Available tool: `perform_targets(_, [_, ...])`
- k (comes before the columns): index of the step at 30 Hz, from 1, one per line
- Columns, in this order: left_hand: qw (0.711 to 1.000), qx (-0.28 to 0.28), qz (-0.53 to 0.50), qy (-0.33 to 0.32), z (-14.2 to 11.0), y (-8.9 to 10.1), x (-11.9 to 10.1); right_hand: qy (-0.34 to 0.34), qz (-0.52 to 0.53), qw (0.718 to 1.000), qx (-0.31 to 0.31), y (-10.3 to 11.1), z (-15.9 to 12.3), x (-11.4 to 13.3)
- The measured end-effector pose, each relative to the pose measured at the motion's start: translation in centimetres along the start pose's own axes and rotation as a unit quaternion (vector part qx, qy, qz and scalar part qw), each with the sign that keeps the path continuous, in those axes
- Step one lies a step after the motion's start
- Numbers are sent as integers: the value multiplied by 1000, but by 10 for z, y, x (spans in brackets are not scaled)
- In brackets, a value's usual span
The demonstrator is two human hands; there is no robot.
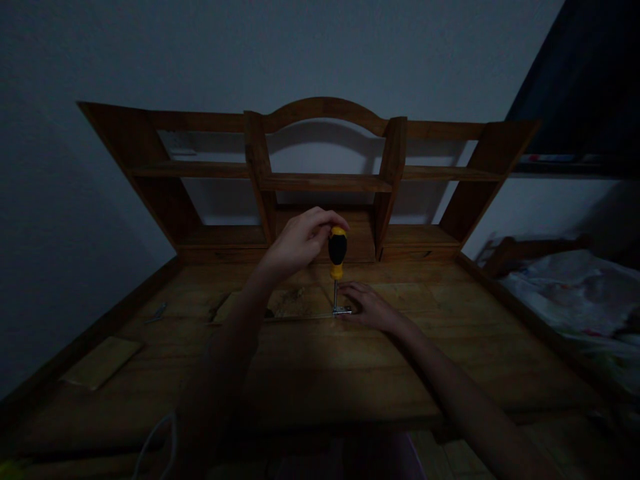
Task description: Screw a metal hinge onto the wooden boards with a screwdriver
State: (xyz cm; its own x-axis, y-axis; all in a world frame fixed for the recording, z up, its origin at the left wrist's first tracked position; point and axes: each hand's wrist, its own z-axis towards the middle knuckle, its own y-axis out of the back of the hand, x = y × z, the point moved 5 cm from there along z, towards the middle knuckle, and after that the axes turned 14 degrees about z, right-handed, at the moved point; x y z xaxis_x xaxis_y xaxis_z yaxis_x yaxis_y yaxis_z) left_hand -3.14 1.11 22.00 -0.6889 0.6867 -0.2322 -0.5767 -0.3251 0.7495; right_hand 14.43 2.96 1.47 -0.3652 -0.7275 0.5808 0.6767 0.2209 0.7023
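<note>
A screwdriver (337, 248) with a yellow and black handle stands upright over the wooden desk. My left hand (300, 241) is closed at the top of its handle, fingers over the yellow end. The shaft's lower end meets a small shiny metal piece (343, 311), possibly a hinge or bracket, lying at a board edge. My right hand (370, 307) is low beside the shaft, with thumb and fingers pinching around that metal piece. Its exact shape is hard to make out in the dim light. Left of it lies a cut wooden board (227, 308), partly behind my left forearm.
A wooden shelf unit (326, 181) rises at the desk's back against the wall. A flat wood piece (103, 361) and small metal parts (158, 312) lie on the left. A white cable (173, 433) loops near the front edge. Plastic bags (575, 287) are heaped at right.
</note>
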Motion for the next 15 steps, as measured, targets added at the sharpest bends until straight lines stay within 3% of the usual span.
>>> perform_targets(15, [988, 0, -140, 58, -2, -8, 1, -5, -1, 1000, 2, -2, 0, -2])
